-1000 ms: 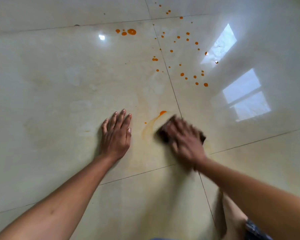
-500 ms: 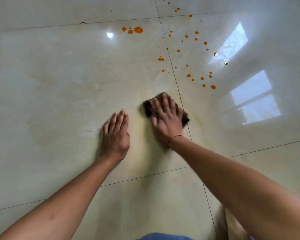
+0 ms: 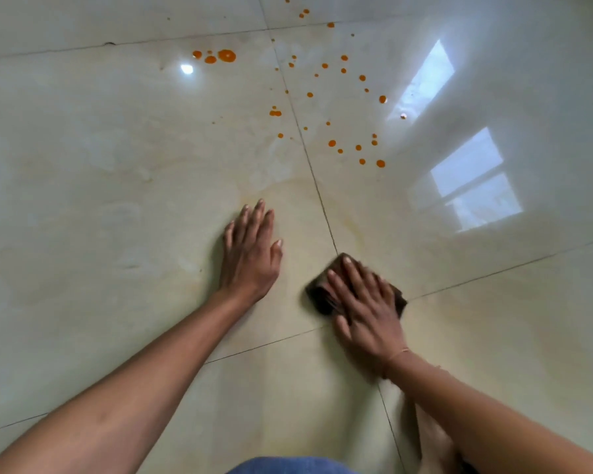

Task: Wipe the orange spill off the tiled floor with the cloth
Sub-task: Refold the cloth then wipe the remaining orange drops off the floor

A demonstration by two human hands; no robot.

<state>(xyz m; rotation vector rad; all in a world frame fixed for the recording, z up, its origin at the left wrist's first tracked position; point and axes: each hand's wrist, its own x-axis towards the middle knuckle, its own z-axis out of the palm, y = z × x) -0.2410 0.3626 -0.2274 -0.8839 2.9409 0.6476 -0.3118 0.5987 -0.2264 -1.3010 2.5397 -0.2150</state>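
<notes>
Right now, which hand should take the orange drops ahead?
Right. The right hand presses the cloth, and most drops lie ahead on its side. The left hand rests flat on the floor, bare.
</notes>
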